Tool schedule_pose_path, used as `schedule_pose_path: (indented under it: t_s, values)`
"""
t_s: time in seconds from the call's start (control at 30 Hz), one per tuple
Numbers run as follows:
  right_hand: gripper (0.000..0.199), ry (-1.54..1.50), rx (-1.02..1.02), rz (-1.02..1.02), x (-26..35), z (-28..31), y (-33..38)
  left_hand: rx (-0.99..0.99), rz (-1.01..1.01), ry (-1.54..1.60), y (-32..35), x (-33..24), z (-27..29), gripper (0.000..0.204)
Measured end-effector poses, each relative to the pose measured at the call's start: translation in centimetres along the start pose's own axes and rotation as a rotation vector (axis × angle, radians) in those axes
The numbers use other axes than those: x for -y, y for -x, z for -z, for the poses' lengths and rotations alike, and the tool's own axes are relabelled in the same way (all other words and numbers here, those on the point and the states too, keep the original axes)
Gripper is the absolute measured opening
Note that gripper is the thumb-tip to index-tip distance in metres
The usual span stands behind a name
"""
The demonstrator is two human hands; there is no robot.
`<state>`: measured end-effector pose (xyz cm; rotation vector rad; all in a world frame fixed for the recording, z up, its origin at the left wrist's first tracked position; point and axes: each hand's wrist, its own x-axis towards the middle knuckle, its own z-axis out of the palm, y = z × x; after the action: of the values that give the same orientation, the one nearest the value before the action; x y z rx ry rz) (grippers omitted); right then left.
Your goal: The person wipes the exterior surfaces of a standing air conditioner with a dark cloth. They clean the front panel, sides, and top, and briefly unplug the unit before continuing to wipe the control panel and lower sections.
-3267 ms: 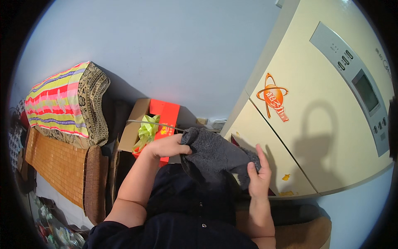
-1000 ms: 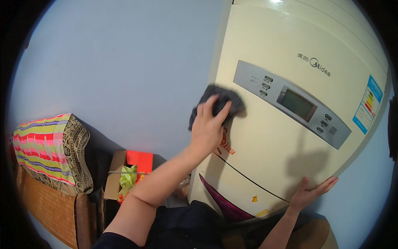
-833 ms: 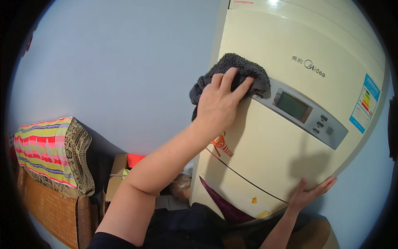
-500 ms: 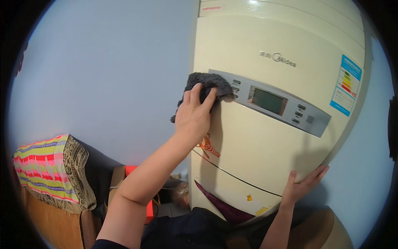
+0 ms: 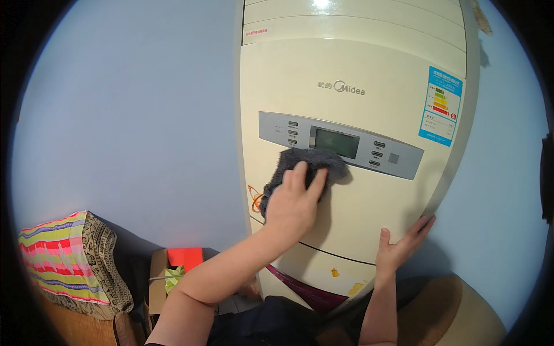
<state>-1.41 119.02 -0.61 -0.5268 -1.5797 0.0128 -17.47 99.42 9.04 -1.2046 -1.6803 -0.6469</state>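
Observation:
My left hand (image 5: pixel 293 199) is closed on a dark grey fluffy cloth (image 5: pixel 304 160) and presses it to the front of a cream floor-standing air conditioner (image 5: pixel 294 75). The cloth lies just under the grey control panel (image 5: pixel 271 128), its upper edge by the lower left corner of the small display (image 5: pixel 336 142). Lower down, my right hand (image 5: pixel 398 247) rests against the unit's right edge, fingers stretched out and thumb apart, with no object in it.
A blue and white energy label (image 5: pixel 441 106) sticks to the unit's upper right. At the lower left, a striped cloth (image 5: pixel 60 259) covers a wooden piece of furniture (image 5: pixel 78 326). A cardboard box (image 5: pixel 157 282) with red and green items stands beside it. Pale blue wall (image 5: pixel 133 115) lies behind.
My left hand has moved the cloth from the panel's left end to the right and down, below the display. My right hand stays on the unit's edge. The whole view has shifted.

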Motion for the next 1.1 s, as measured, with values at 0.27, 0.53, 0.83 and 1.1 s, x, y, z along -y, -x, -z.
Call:
schedule_pose_path:
  t_s: [0.27,0.53,0.83,1.1]
  values:
    - [0.072,0.058,-0.035,0.03,-0.9,-0.9,0.4,0.088,-0.406,-0.145,2.3,-8.0,-3.2,0.045]
    - [0.068,0.088,0.052,0.17,-2.5,0.3,-0.3,0.053,-0.44,0.084,1.5,-2.8,-2.0,0.043]
    - [0.059,-0.046,0.059,0.24,-3.2,-0.3,0.6,0.319,-0.569,0.026,12.5,-8.9,-8.4,0.045]
    - [0.055,0.002,0.027,0.318,-3.5,-0.2,0.4,0.742,-0.463,0.299,20.5,-3.5,-11.3,0.05]
